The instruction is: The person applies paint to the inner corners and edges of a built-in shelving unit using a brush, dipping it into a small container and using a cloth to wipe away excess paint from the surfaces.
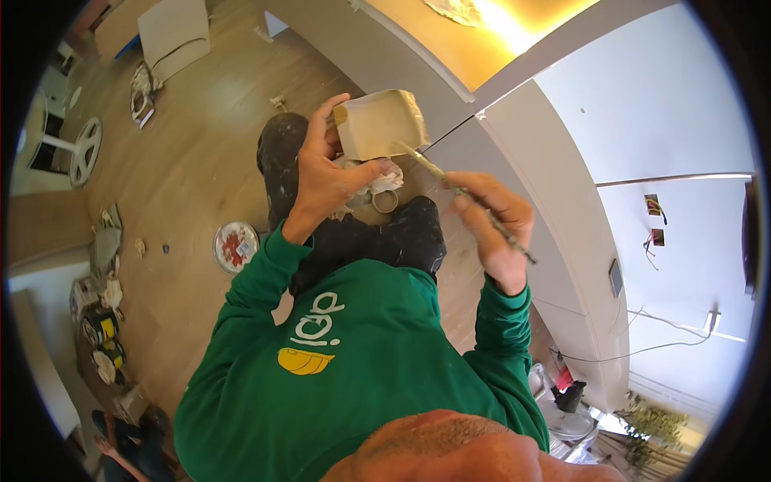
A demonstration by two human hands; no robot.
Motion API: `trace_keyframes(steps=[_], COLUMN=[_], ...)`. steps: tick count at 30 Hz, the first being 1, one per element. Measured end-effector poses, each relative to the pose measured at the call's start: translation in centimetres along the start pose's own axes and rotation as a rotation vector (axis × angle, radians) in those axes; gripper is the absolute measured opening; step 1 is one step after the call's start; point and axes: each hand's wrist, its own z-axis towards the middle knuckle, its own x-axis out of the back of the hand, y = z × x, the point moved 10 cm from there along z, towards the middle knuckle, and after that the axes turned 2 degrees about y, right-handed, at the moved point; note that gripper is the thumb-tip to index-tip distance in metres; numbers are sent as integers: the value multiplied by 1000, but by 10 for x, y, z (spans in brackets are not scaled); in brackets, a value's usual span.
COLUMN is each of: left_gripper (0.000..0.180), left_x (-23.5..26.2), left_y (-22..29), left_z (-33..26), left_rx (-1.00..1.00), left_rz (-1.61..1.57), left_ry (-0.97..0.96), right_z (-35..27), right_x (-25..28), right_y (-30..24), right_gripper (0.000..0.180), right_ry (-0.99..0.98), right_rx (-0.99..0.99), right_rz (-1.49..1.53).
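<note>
My left hand [328, 178] is closed on the side of a small open box [381, 124], which is tilted so that its pale, coated inside shows. In my right hand [494, 221] is a thin paintbrush [434, 167] with a smeared handle, pinched between thumb and fingers. The brush's tip reaches the near right edge of the box. Below the box, between my knees, lie a crumpled whitish rag or paper [389, 178] and a ring that looks like a tape roll [385, 201].
A long light cabinet [514, 145] with a lit recess curves past my right. On the wooden floor at my left stands a round container [235, 247] with red and white contents. Panels [174, 36], cans [100, 329] and another person [128, 446] are farther left.
</note>
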Motion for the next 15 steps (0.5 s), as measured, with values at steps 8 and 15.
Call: trace_keyframes(steps=[8,15], left_gripper=[84,82], left_x=[51,97], left_y=[-12,-48], left_z=[72,129], left_rx=[-44,-120], left_rz=[-102,-29], left_ry=[167,397], right_z=[35,141], right_x=[-1,-38], right_y=[36,116], right_gripper=[25,28], right_ry=[229,423], right_rx=[49,298], right_rz=[176,-359])
